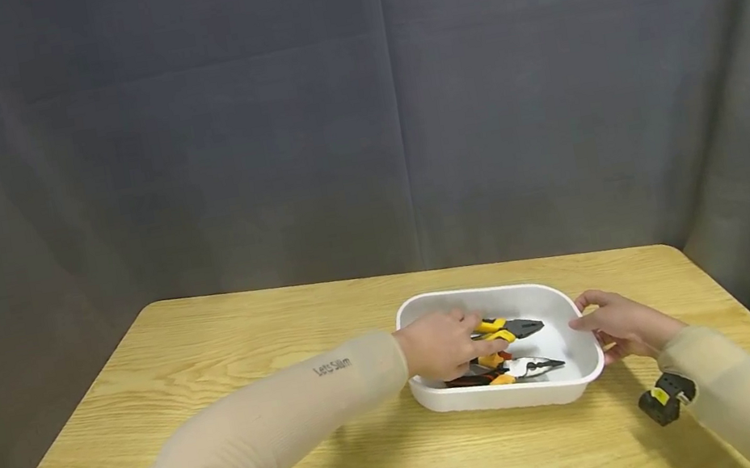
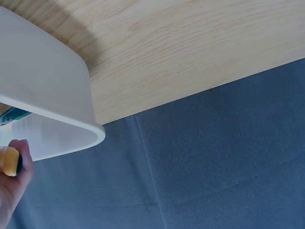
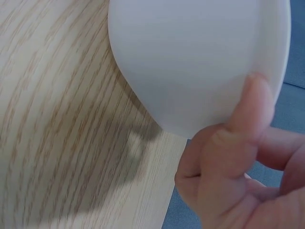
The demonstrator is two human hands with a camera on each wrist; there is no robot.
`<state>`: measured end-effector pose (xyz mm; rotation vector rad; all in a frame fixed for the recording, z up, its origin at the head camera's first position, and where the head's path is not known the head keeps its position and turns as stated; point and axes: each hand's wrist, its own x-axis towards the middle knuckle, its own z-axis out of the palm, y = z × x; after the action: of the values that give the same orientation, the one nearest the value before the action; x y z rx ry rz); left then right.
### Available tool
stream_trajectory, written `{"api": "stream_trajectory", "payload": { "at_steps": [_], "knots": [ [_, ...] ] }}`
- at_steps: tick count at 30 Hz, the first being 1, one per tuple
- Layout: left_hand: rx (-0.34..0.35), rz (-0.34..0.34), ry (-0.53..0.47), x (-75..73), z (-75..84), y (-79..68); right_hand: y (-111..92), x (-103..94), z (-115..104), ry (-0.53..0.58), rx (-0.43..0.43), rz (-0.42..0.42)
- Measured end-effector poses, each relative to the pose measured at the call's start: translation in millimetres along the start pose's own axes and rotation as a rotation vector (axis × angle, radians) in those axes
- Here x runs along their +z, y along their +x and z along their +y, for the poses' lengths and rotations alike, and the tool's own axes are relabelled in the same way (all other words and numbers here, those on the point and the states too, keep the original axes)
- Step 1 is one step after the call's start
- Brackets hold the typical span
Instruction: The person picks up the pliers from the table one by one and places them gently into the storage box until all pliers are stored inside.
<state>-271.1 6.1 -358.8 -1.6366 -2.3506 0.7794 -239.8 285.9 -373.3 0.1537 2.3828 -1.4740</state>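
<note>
A white plastic bin (image 1: 505, 402) stands on the table with several pliers in it. My left hand (image 1: 443, 346) reaches over its left end and grips the yellow-and-black handles of a pair of pliers (image 1: 524, 326), whose dark jaws point right. In the left wrist view, a yellow handle end (image 2: 10, 161) sticks out of that hand (image 2: 14, 188). Beneath lie long-nose pliers (image 1: 532, 366) with orange-and-black handles, partly covered by the hand. My right hand (image 1: 621, 323) pinches the bin's right rim, its thumb at the inner side; the right wrist view shows these fingers (image 3: 252, 107) against the white wall.
The wood-grain table (image 1: 271, 324) spreads around the bin. Behind it hangs a dark grey curtain (image 1: 260, 162). A small black camera (image 1: 666, 396) is strapped to the right wrist. A green piece (image 2: 14, 114) shows inside the bin in the left wrist view.
</note>
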Motion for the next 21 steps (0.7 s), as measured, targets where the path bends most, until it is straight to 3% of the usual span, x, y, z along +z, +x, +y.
{"api": "stream_trajectory", "payload": {
  "at_steps": [9, 14, 21],
  "knots": [
    [0.108, 0.086, 0.071, 7.6, -7.6, 7.3, 1, 1.4, -2, 0.009, 0.004, 0.004],
    [0.156, 0.137, 0.062, 11.5, -8.0, 11.6, 0, 1.2, -3, 0.002, 0.01, 0.016],
    [0.171, 0.076, 0.038, 14.5, -6.3, 15.6, 0, 0.0, -1, -0.012, 0.019, 0.025]
  ]
}}
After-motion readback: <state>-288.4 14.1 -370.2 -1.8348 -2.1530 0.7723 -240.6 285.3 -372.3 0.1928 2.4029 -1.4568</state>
